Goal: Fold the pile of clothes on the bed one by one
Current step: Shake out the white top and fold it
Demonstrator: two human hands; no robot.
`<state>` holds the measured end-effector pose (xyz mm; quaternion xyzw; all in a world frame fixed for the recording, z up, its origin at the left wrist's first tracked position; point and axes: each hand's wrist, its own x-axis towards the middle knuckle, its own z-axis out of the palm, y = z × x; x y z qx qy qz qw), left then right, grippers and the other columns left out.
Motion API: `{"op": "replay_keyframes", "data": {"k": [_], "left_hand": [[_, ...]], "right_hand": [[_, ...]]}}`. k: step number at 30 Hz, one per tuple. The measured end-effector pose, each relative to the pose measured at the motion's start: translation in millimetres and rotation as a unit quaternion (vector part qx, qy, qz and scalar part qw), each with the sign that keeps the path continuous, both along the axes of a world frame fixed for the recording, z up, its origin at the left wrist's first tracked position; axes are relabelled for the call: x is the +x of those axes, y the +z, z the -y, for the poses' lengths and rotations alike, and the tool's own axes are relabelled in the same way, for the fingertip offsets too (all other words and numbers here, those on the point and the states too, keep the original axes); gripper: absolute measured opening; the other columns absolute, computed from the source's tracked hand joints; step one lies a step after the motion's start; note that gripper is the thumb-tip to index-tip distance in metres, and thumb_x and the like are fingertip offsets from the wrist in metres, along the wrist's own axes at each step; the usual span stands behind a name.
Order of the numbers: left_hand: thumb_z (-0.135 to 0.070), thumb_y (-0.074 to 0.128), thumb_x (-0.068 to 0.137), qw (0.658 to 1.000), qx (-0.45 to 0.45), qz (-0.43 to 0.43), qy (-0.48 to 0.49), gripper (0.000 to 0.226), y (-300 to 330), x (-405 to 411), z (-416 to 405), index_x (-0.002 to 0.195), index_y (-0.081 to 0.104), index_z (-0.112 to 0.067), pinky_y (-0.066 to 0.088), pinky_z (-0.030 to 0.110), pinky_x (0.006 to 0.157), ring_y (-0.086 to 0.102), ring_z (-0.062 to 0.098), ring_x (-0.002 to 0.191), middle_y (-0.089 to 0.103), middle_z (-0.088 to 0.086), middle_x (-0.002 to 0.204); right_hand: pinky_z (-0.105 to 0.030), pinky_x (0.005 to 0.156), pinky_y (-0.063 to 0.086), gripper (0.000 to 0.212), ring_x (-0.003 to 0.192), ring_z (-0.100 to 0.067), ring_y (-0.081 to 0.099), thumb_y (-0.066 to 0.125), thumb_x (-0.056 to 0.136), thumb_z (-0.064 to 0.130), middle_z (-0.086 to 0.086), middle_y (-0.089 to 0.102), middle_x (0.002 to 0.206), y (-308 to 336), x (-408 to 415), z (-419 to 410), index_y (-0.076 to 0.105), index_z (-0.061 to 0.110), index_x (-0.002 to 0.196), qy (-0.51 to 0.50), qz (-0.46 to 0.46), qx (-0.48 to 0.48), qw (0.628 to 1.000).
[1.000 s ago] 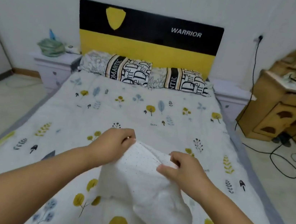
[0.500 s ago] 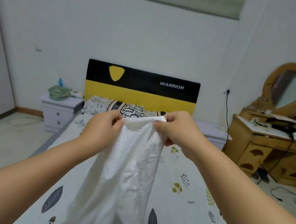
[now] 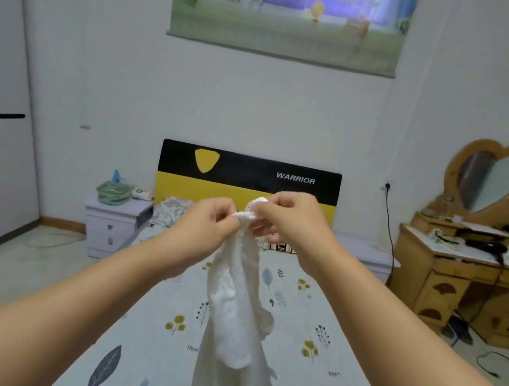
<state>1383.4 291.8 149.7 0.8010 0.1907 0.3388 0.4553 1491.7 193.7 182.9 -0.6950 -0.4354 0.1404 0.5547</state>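
White dotted fabric garment (image 3: 233, 306), limp and bunched into a narrow column, hangs from both hands, raised above the bed with its lower length running out of the bottom of the view. Left hand (image 3: 206, 228) pinches the top edge with fingers curled and thumb closed on the cloth; right hand (image 3: 288, 221) grips the same edge just beside it, fingers curled round a small rolled bit of hem, the two hands almost touching. Both forearms reach forward and upward from the lower corners, wrists level, knuckles toward the headboard. Judgement: the step in hand is finding and opening the top edge before laying the piece flat. To do it well, the hands should slide apart along the hem until each holds a corner or shoulder, keeping the pinch firm so the cloth does not slip, then give a light shake to drop the twist out. Below the hands lies the pale leaf-printed bedsheet (image 3: 311, 313); beyond them stands the black and yellow headboard (image 3: 233, 173). No pile of other clothes is visible, so progress cannot be judged.
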Motion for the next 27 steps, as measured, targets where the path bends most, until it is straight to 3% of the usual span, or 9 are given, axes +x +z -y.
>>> {"op": "replay_keyframes", "data": {"k": [3,6,8,11,14,18,20,23,27], "left_hand": [[-0.009,0.042,0.093,0.998,-0.054,0.044,0.001,0.032,19.6,-5.5,2.1,0.062,0.040,-0.017,0.030,0.032,0.058,0.034,0.017,0.060,0.038,0.004,0.063],[-0.013,0.039,0.094,0.995,-0.077,0.053,-0.038,0.028,38.0,-10.6,7.1,0.066,0.041,-0.016,0.026,0.025,0.053,0.030,0.011,0.056,0.036,0.000,0.063],[-0.013,0.039,0.094,0.993,-0.082,0.058,-0.066,0.026,47.4,-12.9,13.9,0.068,0.044,-0.015,0.030,0.023,0.052,0.034,0.011,0.056,0.041,0.003,0.065],[-0.010,0.037,0.092,0.987,-0.095,0.080,-0.103,0.028,61.9,-18.3,23.1,0.066,0.048,-0.014,0.037,0.019,0.048,0.042,0.011,0.054,0.048,0.003,0.063],[-0.009,0.036,0.091,0.982,-0.107,0.104,-0.117,0.027,76.1,-27.7,25.2,0.068,0.049,-0.013,0.040,0.021,0.047,0.048,0.012,0.051,0.053,0.002,0.062],[-0.005,0.035,0.088,0.988,-0.065,0.138,0.000,0.028,87.7,-51.0,-0.9,0.063,0.042,-0.016,0.033,0.018,0.045,0.039,0.011,0.048,0.043,-0.001,0.055],[-0.005,0.036,0.087,0.989,0.018,0.102,0.105,0.028,84.3,-66.0,-26.3,0.062,0.040,-0.018,0.027,0.025,0.050,0.035,0.015,0.054,0.038,0.002,0.059],[-0.007,0.042,0.090,0.964,0.116,0.011,0.240,0.022,66.9,-87.5,-60.7,0.068,0.043,-0.013,0.024,0.026,0.050,0.034,0.017,0.058,0.038,0.004,0.063],[-0.021,0.071,0.080,0.957,0.153,-0.079,0.235,0.022,36.9,-109.6,-76.1,0.080,0.051,-0.012,0.033,0.022,0.053,0.046,0.011,0.061,0.053,-0.001,0.071]], "right_hand": [[-0.022,0.058,0.044,0.014,0.065,-0.011,0.055,0.053,0.087,0.013,0.001,0.064,0.074,-19.4,2.8,14.2,0.065,0.018,0.082,0.011,-0.047,-0.017,0.999],[-0.021,0.056,0.043,0.028,0.070,-0.010,0.053,0.055,0.086,0.007,0.003,0.058,0.092,-50.8,1.7,19.1,0.055,0.020,0.111,-0.013,0.005,-0.079,0.997],[-0.027,0.067,0.052,0.033,0.082,-0.013,0.057,0.057,0.087,0.012,0.003,0.056,0.104,-69.0,-5.8,17.4,0.053,0.024,0.117,0.002,0.046,-0.127,0.991],[-0.034,0.075,0.050,0.012,0.085,-0.021,0.057,0.051,0.087,0.013,0.001,0.061,0.088,-89.2,-16.4,11.7,0.061,0.019,0.087,0.016,0.134,-0.177,0.975],[-0.027,0.061,0.044,0.019,0.071,-0.022,0.054,0.046,0.086,0.009,-0.007,0.057,0.076,-108.6,-19.3,7.2,0.060,0.000,0.080,0.025,0.168,-0.240,0.956],[-0.025,0.055,0.038,0.015,0.070,-0.022,0.050,0.047,0.083,0.005,0.001,0.047,0.066,-120.9,-7.3,9.4,0.052,0.012,0.071,-0.002,0.195,-0.332,0.923],[-0.025,0.053,0.037,0.018,0.069,-0.021,0.050,0.045,0.082,0.002,-0.001,0.049,0.070,-117.2,4.2,14.4,0.049,0.014,0.068,-0.027,0.186,-0.338,0.922],[-0.026,0.057,0.040,0.017,0.069,-0.019,0.053,0.048,0.084,0.005,-0.006,0.059,0.075,-95.0,20.7,25.3,0.062,0.013,0.077,-0.064,0.161,-0.303,0.937],[-0.026,0.051,0.026,0.025,0.057,-0.018,0.040,0.048,0.083,0.005,-0.003,0.042,0.056,-59.1,34.6,35.7,0.051,0.014,0.060,-0.110,0.127,-0.239,0.956]]}}
